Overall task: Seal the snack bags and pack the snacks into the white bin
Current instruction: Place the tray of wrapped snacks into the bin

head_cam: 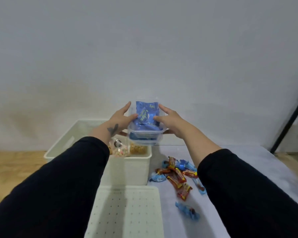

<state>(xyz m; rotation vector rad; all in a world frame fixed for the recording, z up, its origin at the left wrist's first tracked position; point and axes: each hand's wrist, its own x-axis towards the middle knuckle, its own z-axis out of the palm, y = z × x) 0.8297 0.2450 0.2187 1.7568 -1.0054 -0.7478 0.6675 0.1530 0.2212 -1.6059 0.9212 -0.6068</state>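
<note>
Illegible green lettering on blue packets [145, 115].

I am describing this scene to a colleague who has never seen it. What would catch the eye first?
First, the clear container full of blue packets, held up between the left hand and the right hand above the white bin. Next, the red and blue wrapped snacks scattered on the table, right of the bin.

head camera, looking forward-down, close over table [248, 160]
</note>
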